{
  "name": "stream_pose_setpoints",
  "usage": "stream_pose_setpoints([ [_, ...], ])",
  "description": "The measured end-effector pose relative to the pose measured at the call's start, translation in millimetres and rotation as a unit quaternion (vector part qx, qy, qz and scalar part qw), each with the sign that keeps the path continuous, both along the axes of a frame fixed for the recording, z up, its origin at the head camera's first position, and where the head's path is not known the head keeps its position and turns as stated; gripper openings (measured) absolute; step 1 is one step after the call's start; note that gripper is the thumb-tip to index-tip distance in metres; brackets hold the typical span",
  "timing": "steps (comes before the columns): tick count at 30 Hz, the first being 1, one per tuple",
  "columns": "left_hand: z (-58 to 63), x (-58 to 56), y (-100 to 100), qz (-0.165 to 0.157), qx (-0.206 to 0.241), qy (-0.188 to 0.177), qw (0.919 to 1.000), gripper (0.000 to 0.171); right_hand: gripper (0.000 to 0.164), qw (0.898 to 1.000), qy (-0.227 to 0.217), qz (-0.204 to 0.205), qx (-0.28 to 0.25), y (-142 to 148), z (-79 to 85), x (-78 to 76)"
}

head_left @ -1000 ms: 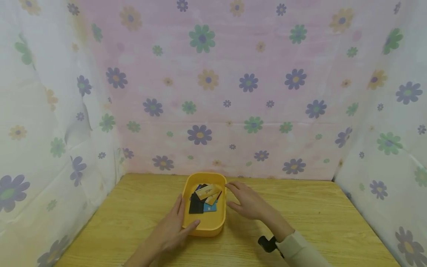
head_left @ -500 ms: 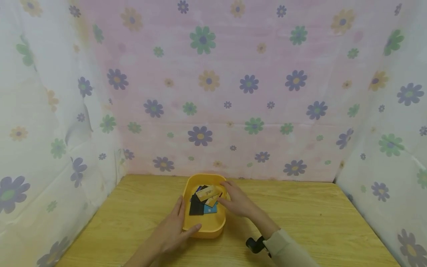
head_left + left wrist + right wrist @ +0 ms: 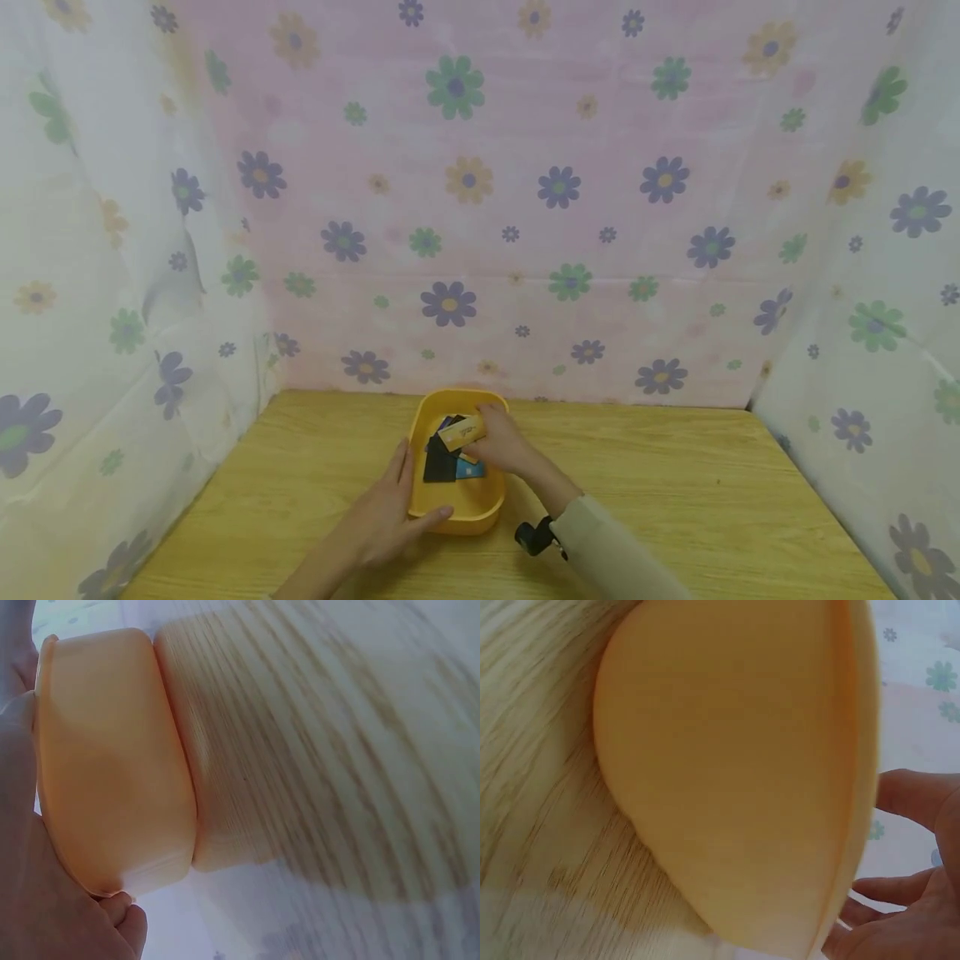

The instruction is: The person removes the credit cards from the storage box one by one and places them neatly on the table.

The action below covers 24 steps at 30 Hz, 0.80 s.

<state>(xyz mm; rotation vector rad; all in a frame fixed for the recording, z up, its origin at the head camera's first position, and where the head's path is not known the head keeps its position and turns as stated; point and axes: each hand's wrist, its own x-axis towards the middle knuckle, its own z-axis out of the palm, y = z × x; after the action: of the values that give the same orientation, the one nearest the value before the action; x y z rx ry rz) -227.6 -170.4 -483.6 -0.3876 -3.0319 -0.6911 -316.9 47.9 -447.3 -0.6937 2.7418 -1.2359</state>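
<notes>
A yellow plastic bin (image 3: 468, 503) stands on the wooden table with several cards inside. On top lies a gold card (image 3: 461, 433); a black card (image 3: 440, 464) and a blue card (image 3: 469, 470) show beneath it. My left hand (image 3: 378, 517) holds the bin's left side, its thumb over the near rim; the left wrist view shows fingers at the bin's edge. Reaching over the right rim, my right hand (image 3: 501, 442) covers the gold card's right end. In the right wrist view its thumb and fingers are spread apart, their tips hidden behind the bin wall.
The wooden table (image 3: 660, 483) extends to both sides of the bin. Flower-print cloth (image 3: 510, 208) hangs behind the table and along both sides. A black device (image 3: 534, 537) sits at the right wrist, beside a light sleeve.
My right hand has moved left, from outside the bin's right rim to over the cards inside. The left hand and the bin have stayed in place.
</notes>
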Motion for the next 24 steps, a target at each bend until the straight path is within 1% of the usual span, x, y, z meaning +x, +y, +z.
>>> stream_pose_setpoints([
  [5, 0.3, -0.5, -1, 0.000, 0.001, -0.002, 1.0000, 0.119, 0.082, 0.999, -0.028, -0.033, -0.008, -17, -2.7, -6.0],
  [11, -2.2, -0.3, -2, 0.006, 0.004, -0.009, 0.9999, 0.120, 0.083, 0.996, -0.036, -0.084, -0.002, -33, -14.2, -16.5],
  [17, 1.0, 2.2, -1, 0.002, 0.007, -0.012, 0.9999, 0.118, 0.085, 0.990, -0.057, -0.126, -0.013, -43, -23.9, -21.1],
  [20, 1.6, 1.8, -1, -0.002, 0.008, -0.015, 0.9999, 0.118, 0.083, 0.989, -0.064, -0.134, -0.011, -44, -26.1, -20.0],
  [24, 1.4, 0.6, 0, -0.004, 0.009, -0.012, 0.9999, 0.117, 0.074, 0.989, -0.049, -0.136, 0.013, -45, -26.2, -19.6],
])
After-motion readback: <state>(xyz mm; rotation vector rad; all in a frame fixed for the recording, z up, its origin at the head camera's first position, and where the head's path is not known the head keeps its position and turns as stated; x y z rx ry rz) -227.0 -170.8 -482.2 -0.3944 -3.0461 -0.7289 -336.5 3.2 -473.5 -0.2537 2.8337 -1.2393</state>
